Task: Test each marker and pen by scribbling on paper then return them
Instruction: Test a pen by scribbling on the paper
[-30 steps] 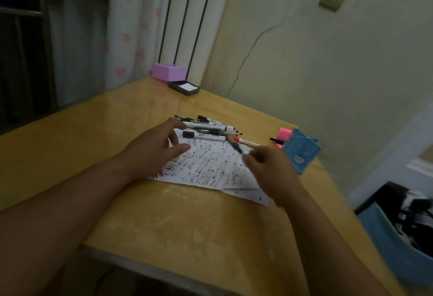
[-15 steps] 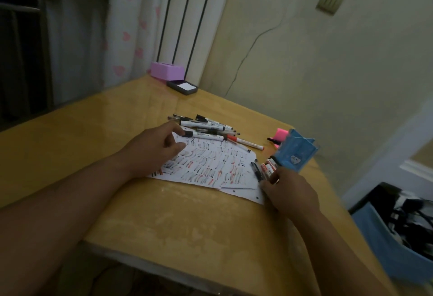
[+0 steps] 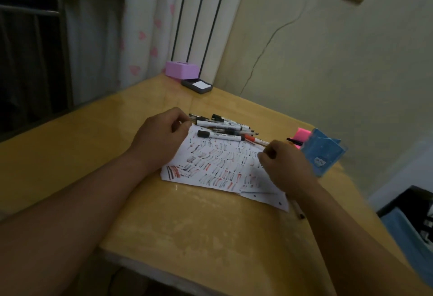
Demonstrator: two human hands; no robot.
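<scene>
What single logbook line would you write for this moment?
left hand: on scribbled paper corner, fingers curled | right hand: over paper, grip unclear | markers: piled beyond paper

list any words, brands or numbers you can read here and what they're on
No text here can be read.
White markers: dark print along the barrels, too blurred to read.
Blue pen holder: a small white figure on the front, no legible letters.
Paper: only red and black scribble strokes, no words.
</scene>
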